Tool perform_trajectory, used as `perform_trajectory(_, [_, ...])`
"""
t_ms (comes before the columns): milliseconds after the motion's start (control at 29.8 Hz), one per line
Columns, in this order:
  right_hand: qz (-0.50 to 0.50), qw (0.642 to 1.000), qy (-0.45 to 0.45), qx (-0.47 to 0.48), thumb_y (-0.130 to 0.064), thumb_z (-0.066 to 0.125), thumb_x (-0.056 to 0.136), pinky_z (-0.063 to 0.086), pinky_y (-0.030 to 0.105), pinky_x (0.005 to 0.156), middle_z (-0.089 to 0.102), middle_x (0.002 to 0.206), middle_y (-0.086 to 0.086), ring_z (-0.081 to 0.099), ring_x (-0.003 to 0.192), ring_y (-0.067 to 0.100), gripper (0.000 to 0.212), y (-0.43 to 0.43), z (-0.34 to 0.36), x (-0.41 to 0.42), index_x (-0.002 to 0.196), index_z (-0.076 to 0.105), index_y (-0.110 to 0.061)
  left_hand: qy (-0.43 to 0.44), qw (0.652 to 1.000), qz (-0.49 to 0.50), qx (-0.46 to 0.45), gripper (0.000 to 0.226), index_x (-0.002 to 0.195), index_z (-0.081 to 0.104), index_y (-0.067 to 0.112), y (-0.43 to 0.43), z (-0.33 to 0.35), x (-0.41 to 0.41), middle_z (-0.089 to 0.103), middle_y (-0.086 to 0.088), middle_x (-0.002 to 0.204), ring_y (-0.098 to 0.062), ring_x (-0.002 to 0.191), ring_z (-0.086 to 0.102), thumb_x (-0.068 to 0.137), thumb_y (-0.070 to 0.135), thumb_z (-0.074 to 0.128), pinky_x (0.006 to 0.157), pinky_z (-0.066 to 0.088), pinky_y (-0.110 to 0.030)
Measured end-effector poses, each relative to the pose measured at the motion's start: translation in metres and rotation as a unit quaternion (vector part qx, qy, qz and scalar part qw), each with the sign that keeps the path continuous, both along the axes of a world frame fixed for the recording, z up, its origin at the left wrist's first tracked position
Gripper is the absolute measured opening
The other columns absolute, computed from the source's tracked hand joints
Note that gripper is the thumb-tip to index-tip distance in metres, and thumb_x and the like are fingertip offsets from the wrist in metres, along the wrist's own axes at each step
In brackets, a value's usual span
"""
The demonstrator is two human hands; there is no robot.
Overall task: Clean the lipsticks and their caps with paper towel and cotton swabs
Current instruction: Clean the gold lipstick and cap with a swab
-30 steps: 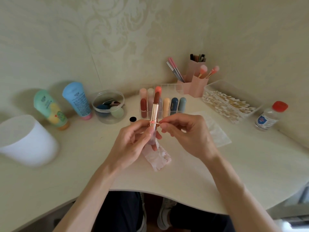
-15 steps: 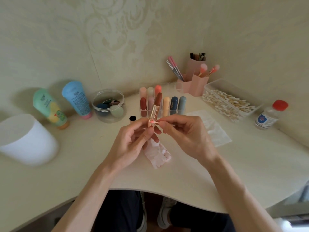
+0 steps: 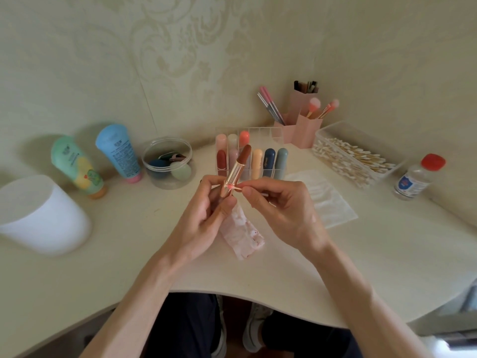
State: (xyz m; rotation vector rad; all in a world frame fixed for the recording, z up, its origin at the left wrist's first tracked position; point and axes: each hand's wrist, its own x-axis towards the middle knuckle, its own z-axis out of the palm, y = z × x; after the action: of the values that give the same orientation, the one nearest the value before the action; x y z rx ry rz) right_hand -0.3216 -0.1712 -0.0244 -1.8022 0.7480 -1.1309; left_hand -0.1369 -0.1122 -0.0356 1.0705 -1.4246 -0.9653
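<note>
My left hand (image 3: 206, 210) grips an uncapped lipstick (image 3: 238, 166) by its gold base, the brown-red stick tilted up and to the right. My right hand (image 3: 278, 205) pinches a cotton swab (image 3: 238, 187) whose reddened tip touches the gold collar of the lipstick. A crumpled, pink-stained paper towel (image 3: 242, 236) lies on the desk under my hands. Behind them a clear organizer (image 3: 258, 135) holds several capped lipsticks. A clear box of cotton swabs (image 3: 353, 156) stands at the right.
A clean folded paper towel (image 3: 327, 202) lies right of my hands. A red-capped bottle (image 3: 418, 177), pink brush holders (image 3: 302, 125), a round clear tub (image 3: 167, 164), two tubes (image 3: 118, 151) and a white bin (image 3: 38, 215) ring the corner desk (image 3: 129, 241).
The lipstick has tilted further to the right and the swab tip has shifted along its gold collar. Both hands stay in the same place.
</note>
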Motion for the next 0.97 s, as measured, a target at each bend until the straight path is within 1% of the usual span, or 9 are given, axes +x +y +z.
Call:
perform_trajectory(134, [0.002, 1.0, -0.012, 0.012, -0.005, 0.07, 0.099, 0.05, 0.013, 0.073, 0.076, 0.085, -0.023, 0.071, 0.078, 0.0, 0.015, 0.0015, 0.0017, 0.0015, 0.107, 0.08, -0.012, 0.016, 1.0, -0.015, -0.006, 0.019, 0.113, 0.049, 0.007, 0.0007, 0.0014, -0.0008, 0.062, -0.01, 0.084, -0.02, 0.08, 0.058, 0.106, 0.023, 0.051, 0.076, 0.049, -0.028])
perform_trajectory(268, [-0.006, 1.0, -0.021, 0.01, -0.01, 0.071, 0.099, 0.06, 0.031, 0.078, 0.081, 0.096, -0.008, 0.076, 0.086, 0.012, 0.014, 0.0016, 0.001, -0.0005, 0.109, 0.081, -0.012, -0.016, 0.999, 0.008, -0.033, 0.021, 0.115, 0.062, 0.006, 0.0002, 0.0052, -0.0015, 0.069, -0.006, 0.09, -0.021, 0.082, 0.066, 0.105, 0.018, 0.048, 0.074, 0.052, -0.027])
perform_trajectory(402, [-0.009, 1.0, -0.011, 0.004, -0.008, 0.071, 0.099, 0.05, 0.018, 0.069, 0.076, 0.083, -0.02, 0.066, 0.072, 0.002, 0.015, 0.0027, 0.0002, -0.0004, 0.107, 0.081, -0.014, -0.041, 0.999, 0.018, -0.029, 0.024, 0.115, 0.064, 0.019, 0.0008, 0.003, -0.0013, 0.06, 0.005, 0.083, -0.014, 0.076, 0.056, 0.108, 0.032, 0.046, 0.068, 0.047, -0.031])
perform_trajectory(503, [-0.008, 1.0, -0.008, 0.0, -0.007, 0.07, 0.099, 0.049, 0.016, 0.069, 0.074, 0.083, -0.026, 0.066, 0.072, 0.0, 0.017, 0.0041, 0.0006, 0.0016, 0.107, 0.08, -0.018, -0.059, 0.997, 0.022, -0.035, 0.02, 0.115, 0.06, 0.028, -0.0009, 0.0, -0.0006, 0.048, -0.003, 0.078, -0.017, 0.071, 0.045, 0.104, 0.044, 0.054, 0.063, 0.039, -0.037])
perform_trajectory(570, [-0.005, 1.0, -0.011, 0.003, -0.006, 0.07, 0.099, 0.048, 0.014, 0.069, 0.074, 0.083, -0.026, 0.066, 0.072, 0.0, 0.017, 0.0048, 0.0013, 0.0025, 0.105, 0.079, -0.02, -0.04, 0.998, 0.027, -0.037, 0.027, 0.122, 0.055, 0.022, -0.0014, -0.0016, -0.0005, 0.055, -0.01, 0.082, -0.017, 0.072, 0.049, 0.102, 0.04, 0.058, 0.065, 0.042, -0.033])
perform_trajectory(670, [-0.006, 1.0, -0.015, 0.006, -0.007, 0.07, 0.099, 0.052, 0.017, 0.073, 0.077, 0.087, -0.02, 0.068, 0.075, 0.001, 0.016, 0.0048, 0.0016, 0.0038, 0.105, 0.08, -0.018, -0.014, 0.999, 0.026, -0.021, 0.02, 0.115, 0.051, 0.016, 0.0001, 0.0, -0.0014, 0.063, -0.005, 0.085, -0.016, 0.078, 0.058, 0.105, 0.033, 0.054, 0.072, 0.047, -0.033])
perform_trajectory(771, [-0.011, 1.0, -0.023, 0.007, -0.006, 0.07, 0.099, 0.053, 0.018, 0.075, 0.079, 0.09, -0.017, 0.069, 0.077, 0.002, 0.015, 0.0045, 0.0016, 0.0038, 0.106, 0.081, -0.015, -0.017, 0.999, 0.022, -0.027, 0.015, 0.11, 0.055, 0.01, 0.0011, 0.0023, -0.0017, 0.065, -0.008, 0.088, -0.02, 0.081, 0.061, 0.108, 0.023, 0.047, 0.074, 0.052, -0.033])
perform_trajectory(871, [-0.013, 1.0, -0.023, 0.011, -0.005, 0.07, 0.099, 0.051, 0.017, 0.073, 0.078, 0.089, -0.017, 0.069, 0.076, 0.002, 0.014, 0.0045, 0.0005, 0.002, 0.106, 0.081, -0.011, -0.05, 0.998, 0.031, -0.035, 0.024, 0.113, 0.064, 0.013, 0.0006, 0.0027, -0.0004, 0.064, -0.008, 0.09, -0.03, 0.081, 0.061, 0.11, 0.024, 0.042, 0.07, 0.051, -0.041])
perform_trajectory(972, [-0.017, 1.0, -0.012, 0.001, -0.007, 0.07, 0.099, 0.054, 0.023, 0.073, 0.08, 0.094, -0.01, 0.07, 0.079, 0.004, 0.014, 0.0042, -0.0008, 0.0015, 0.107, 0.081, -0.01, -0.031, 0.999, 0.03, -0.016, 0.028, 0.114, 0.066, 0.017, 0.0027, 0.0026, 0.0001, 0.063, 0.008, 0.086, -0.011, 0.079, 0.061, 0.11, 0.024, 0.039, 0.073, 0.052, -0.027])
